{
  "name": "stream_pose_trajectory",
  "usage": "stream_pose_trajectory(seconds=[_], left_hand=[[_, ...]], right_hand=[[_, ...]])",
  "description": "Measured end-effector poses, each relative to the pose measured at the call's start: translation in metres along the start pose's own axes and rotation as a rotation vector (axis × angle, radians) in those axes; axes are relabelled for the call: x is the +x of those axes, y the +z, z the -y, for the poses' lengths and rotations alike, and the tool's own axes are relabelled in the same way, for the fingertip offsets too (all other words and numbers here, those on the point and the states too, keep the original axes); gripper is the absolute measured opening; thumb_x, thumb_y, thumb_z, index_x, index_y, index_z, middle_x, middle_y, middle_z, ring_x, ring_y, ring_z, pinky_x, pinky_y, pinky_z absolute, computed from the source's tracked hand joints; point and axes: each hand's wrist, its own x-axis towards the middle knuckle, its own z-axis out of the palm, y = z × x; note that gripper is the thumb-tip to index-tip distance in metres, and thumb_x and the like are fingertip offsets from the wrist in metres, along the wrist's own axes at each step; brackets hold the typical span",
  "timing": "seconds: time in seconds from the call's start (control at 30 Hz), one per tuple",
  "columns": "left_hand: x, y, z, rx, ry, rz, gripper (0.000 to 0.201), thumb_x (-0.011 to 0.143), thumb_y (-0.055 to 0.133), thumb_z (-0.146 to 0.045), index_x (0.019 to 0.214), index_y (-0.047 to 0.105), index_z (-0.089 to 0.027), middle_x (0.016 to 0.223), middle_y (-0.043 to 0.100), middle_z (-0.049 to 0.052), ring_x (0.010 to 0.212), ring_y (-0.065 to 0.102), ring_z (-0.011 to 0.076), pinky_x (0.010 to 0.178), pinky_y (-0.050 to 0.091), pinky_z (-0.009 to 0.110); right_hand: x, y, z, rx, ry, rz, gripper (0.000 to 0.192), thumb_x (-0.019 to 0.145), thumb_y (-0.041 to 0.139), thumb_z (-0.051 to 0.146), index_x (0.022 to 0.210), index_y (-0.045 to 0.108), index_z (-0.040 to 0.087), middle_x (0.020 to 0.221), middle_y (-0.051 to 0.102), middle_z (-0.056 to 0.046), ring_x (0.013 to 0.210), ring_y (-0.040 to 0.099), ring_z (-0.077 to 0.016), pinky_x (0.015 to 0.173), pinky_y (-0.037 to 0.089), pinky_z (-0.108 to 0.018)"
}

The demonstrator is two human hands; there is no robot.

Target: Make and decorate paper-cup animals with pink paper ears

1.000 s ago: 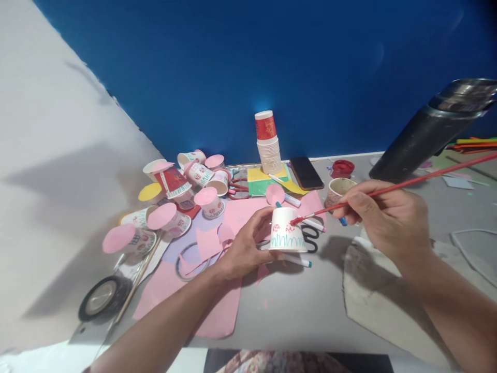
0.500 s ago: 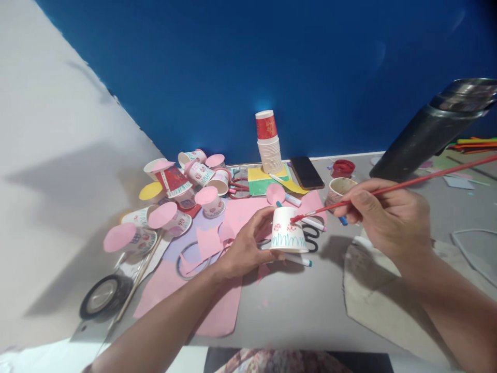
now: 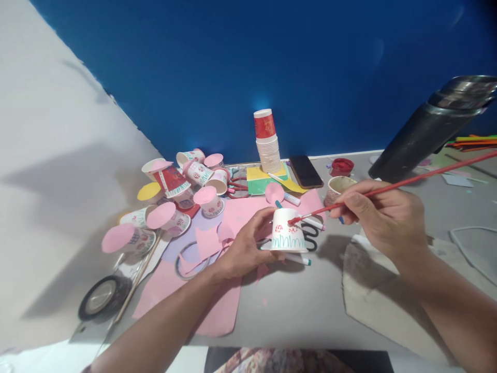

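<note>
From the head camera, an upturned paper cup (image 3: 288,231) stands on the grey surface (image 3: 303,305) among pink paper scraps (image 3: 217,316). The left hand (image 3: 243,249) is closed around its side wall, steadying it. The right hand (image 3: 382,217) pinches a red paintbrush (image 3: 392,186), its tip touching the cup wall. The cup looks light, thin-walled and easily crushed, so a gentle hold low near the rim suits it best.

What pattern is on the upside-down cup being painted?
Head view: the white cup has small red flower blobs and a teal zigzag band near its rim.
</note>
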Motion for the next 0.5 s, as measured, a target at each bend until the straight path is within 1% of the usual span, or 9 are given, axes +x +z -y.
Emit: stream_pose_trajectory(seconds=[0.13,0.3,0.4,0.5], left_hand=[[0.0001,-0.0014,0.0014,0.017,0.014,-0.008,0.086,0.068,0.094,-0.016,0.142,0.054,-0.032,0.153,0.054,0.009,0.145,0.05,0.035,0.122,0.038,0.058],[0.0003,-0.0014,0.0023,-0.023,0.03,-0.006,0.086,0.068,0.093,-0.015,0.142,0.053,-0.032,0.156,0.052,0.009,0.148,0.046,0.034,0.126,0.033,0.058],[0.0004,0.0005,0.0024,-0.062,0.053,-0.024,0.083,0.069,0.094,-0.018,0.14,0.054,-0.032,0.154,0.054,0.009,0.15,0.044,0.0351,0.126,0.032,0.058],[0.0002,0.0019,0.003,-0.093,0.058,-0.048,0.083,0.067,0.095,-0.018,0.138,0.055,-0.033,0.151,0.057,0.009,0.148,0.046,0.0364,0.124,0.035,0.057]], right_hand=[[-0.0003,0.0007,0.0015,0.001,0.001,0.019,0.019,0.098,0.07,0.026,0.08,0.073,0.022,0.064,0.073,0.005,0.05,0.06,-0.0062,0.049,0.05,-0.018],[0.0004,0.0005,0.0007,0.054,0.01,-0.053,0.021,0.098,0.07,0.029,0.08,0.073,0.021,0.066,0.075,0.002,0.05,0.06,-0.008,0.047,0.048,-0.021],[0.0006,0.0006,-0.0021,0.134,0.021,-0.073,0.019,0.101,0.066,0.031,0.087,0.075,0.021,0.07,0.077,-0.001,0.053,0.062,-0.0111,0.048,0.047,-0.025],[-0.0001,0.0006,-0.0027,0.105,-0.007,-0.012,0.023,0.104,0.059,0.034,0.095,0.077,0.024,0.081,0.079,-0.003,0.061,0.065,-0.0132,0.052,0.048,-0.027]])
